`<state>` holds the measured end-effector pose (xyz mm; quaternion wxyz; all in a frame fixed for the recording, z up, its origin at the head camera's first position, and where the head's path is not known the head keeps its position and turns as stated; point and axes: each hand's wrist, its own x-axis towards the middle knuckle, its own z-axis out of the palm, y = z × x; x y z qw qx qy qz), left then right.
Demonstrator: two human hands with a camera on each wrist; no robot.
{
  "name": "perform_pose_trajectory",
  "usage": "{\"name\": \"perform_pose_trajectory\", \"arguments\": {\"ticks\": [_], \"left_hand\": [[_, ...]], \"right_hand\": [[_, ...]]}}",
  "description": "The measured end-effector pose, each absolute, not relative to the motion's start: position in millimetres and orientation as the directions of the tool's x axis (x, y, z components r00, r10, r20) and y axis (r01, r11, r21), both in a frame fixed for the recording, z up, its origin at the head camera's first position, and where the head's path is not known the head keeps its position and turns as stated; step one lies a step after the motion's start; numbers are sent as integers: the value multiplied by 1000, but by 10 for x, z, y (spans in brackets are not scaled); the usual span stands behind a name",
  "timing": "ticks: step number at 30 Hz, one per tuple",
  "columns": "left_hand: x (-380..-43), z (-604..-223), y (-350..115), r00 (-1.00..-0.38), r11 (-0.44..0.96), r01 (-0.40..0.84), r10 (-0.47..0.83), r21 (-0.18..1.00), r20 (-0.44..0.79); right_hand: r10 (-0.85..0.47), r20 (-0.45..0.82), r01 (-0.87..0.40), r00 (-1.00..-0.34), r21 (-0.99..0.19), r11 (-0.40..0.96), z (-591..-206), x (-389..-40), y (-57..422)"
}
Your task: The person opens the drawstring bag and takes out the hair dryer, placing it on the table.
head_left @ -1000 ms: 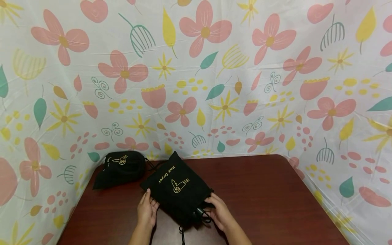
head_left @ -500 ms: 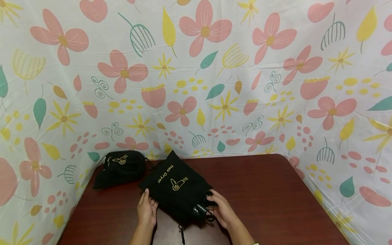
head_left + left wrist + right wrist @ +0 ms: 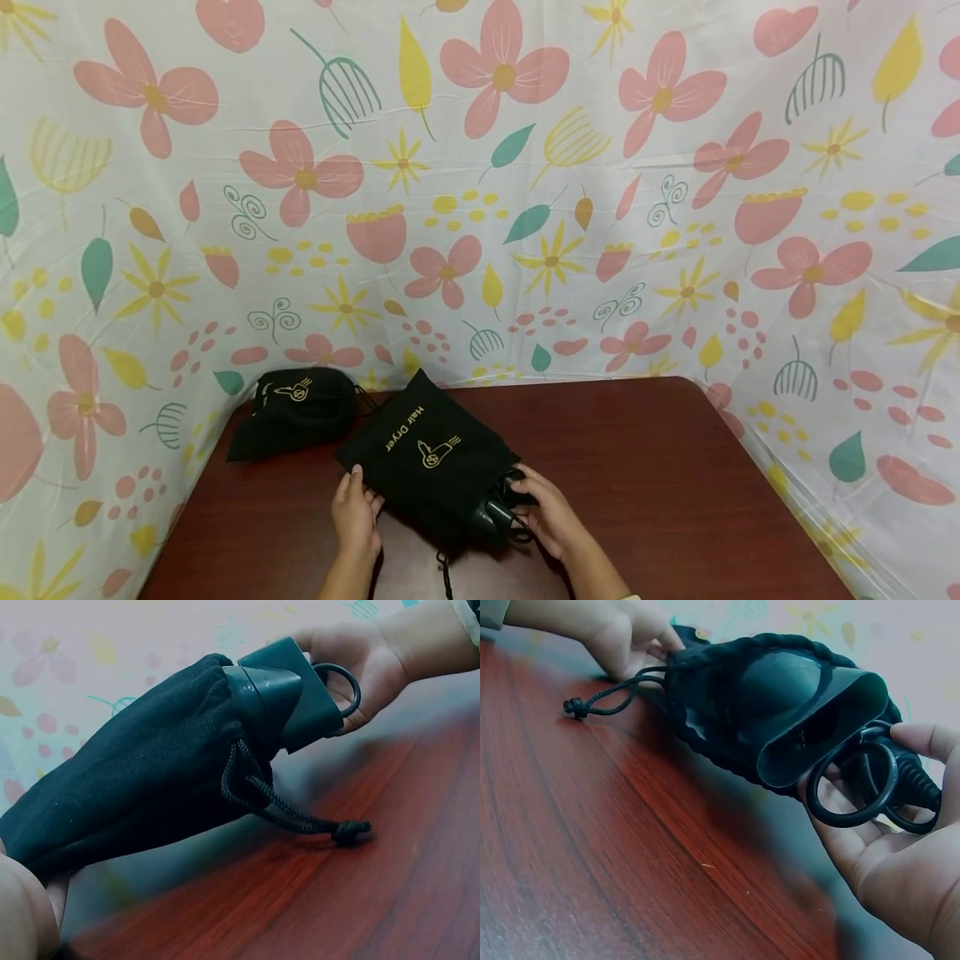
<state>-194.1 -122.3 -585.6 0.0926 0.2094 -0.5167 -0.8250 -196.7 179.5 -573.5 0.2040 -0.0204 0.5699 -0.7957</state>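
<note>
A black drawstring bag (image 3: 442,479) with gold "Hair Dryer" lettering is held tilted over the table. My left hand (image 3: 356,515) pinches its closed bottom corner, thumb on top. Out of the bag's mouth shows a black hair dryer (image 3: 784,679), its flat nozzle (image 3: 300,694) foremost in the left wrist view. My right hand (image 3: 552,515) grips the dryer's handle end, where the ribbed cord sleeve (image 3: 919,784) and a black hanging ring (image 3: 820,791) show. Most of the dryer is hidden inside the bag. A knotted drawstring (image 3: 289,814) hangs from the mouth.
A second black bag (image 3: 311,421) with a gold dryer print, bulging, lies at the table's back left corner. The red-brown wooden table (image 3: 675,483) meets a white curtain (image 3: 555,333) with flower prints behind and at both sides.
The hair dryer's end shows a little further out of the bag's mouth. My right hand has shifted slightly right, while my left hand and the bag's bottom corner have moved slightly left.
</note>
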Motion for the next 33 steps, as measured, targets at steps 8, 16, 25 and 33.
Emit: {"name": "perform_pose_trajectory", "arguments": {"ticks": [8,16,25,33], "left_hand": [[-1897,-5845,-1257,-895,-411,-52,-385,910,-225],[-1888,-5798,-1347,-886,-361,-72,-406,930,-226],[-1890,-5784,-1344,-875,-392,-52,-425,919,-230],[-1859,-5797,-1355,-887,-342,-93,-398,935,-233]], "right_hand": [[-354,-208,311,-912,-914,-261,-5748,-1966,1848],[-352,-215,317,-911,-912,-261,-5739,-1967,1864],[-377,-212,315,-902,-919,-236,-5708,-1949,1897],[-421,-228,326,-878,-928,-178,-5707,-1957,1925]]}}
